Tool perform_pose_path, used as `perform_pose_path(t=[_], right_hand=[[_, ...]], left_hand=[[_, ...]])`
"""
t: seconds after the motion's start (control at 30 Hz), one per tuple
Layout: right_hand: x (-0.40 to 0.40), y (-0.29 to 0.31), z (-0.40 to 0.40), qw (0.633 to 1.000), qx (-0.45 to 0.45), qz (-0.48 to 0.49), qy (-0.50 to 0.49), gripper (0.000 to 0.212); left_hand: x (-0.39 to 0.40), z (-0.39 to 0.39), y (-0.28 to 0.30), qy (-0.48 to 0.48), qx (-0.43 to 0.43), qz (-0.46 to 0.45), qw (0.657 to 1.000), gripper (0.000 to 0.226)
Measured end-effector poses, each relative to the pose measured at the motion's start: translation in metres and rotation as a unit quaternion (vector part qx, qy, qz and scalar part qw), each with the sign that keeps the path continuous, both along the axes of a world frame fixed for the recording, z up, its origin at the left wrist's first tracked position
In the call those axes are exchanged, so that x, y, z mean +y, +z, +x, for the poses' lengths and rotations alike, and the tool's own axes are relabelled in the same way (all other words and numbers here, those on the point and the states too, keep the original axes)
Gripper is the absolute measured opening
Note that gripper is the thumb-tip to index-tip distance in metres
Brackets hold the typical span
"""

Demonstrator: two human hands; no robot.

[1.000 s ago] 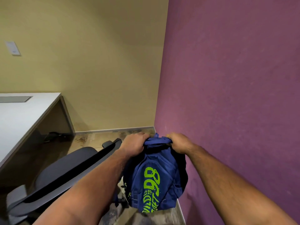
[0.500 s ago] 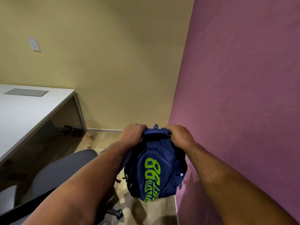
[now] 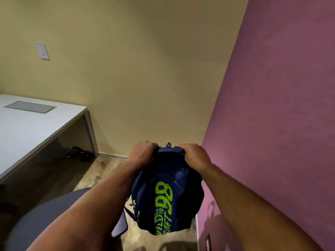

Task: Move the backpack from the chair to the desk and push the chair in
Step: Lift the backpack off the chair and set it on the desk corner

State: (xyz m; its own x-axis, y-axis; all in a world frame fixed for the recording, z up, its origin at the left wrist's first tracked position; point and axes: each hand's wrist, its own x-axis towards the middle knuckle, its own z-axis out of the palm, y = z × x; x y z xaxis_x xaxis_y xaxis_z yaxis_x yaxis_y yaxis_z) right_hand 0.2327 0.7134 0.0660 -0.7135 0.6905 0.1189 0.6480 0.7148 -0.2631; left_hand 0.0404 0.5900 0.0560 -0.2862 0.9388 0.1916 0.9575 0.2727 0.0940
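Note:
A dark blue backpack [image 3: 168,200] with lime green lettering hangs in the air in front of me, above the floor. My left hand [image 3: 142,151] grips its top on the left side and my right hand [image 3: 194,155] grips its top on the right. The grey office chair [image 3: 41,220] sits low at the left, partly hidden under my left forearm, with nothing on the seat I can see. The white desk [image 3: 27,127] stands at the left, its top bare apart from a grey inset panel [image 3: 30,106].
A purple wall [image 3: 281,124] runs close along the right of the backpack. A beige wall [image 3: 136,69] lies ahead with a white wall plate [image 3: 42,50]. Dark cables [image 3: 79,153] lie on the floor under the desk.
The backpack has risen higher off the chair, held in both hands, and the view has swung left, showing more of the desk top.

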Motion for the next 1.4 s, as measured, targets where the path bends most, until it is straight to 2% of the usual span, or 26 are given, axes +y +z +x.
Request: perform_pose_path(t=[0.33, 0.67, 0.9, 1.2, 1.4], right_hand=[[0.106, 0.015, -0.130, 0.998, -0.020, -0.009, 0.059, 0.020], [0.206, 0.010, -0.275, 0.990, -0.003, -0.009, 0.142, 0.026], [0.272, 0.004, -0.391, 0.971, -0.024, -0.004, 0.237, 0.028], [0.301, 0.013, -0.528, 0.936, -0.013, 0.022, 0.352, 0.021], [0.299, 0.013, -0.622, 0.921, 0.017, 0.039, 0.388, 0.023]], left_hand=[[0.086, -0.113, 0.018, 0.049, -0.002, -0.012, 0.999, 0.018], [0.160, -0.229, 0.016, 0.151, 0.002, -0.021, 0.988, 0.017], [0.203, -0.310, 0.009, 0.252, -0.004, -0.048, 0.967, 0.019], [0.208, -0.403, 0.014, 0.354, 0.015, -0.026, 0.935, 0.013], [0.201, -0.481, 0.014, 0.408, 0.036, -0.021, 0.912, 0.012]])
